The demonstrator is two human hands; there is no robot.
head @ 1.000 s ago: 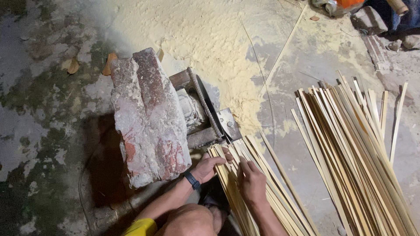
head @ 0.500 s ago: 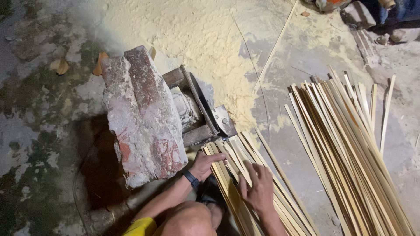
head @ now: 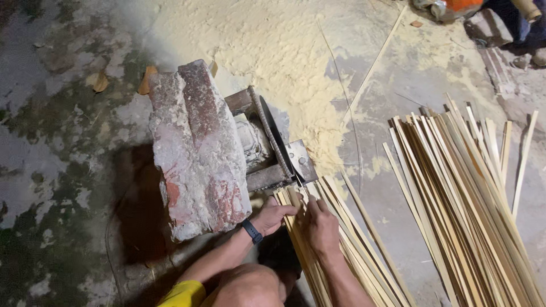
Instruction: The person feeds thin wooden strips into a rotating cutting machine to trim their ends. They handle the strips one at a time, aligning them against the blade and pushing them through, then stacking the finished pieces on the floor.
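Brick block (head: 196, 150) blocks left; floor (head: 375, 199) btwn strip piles free.
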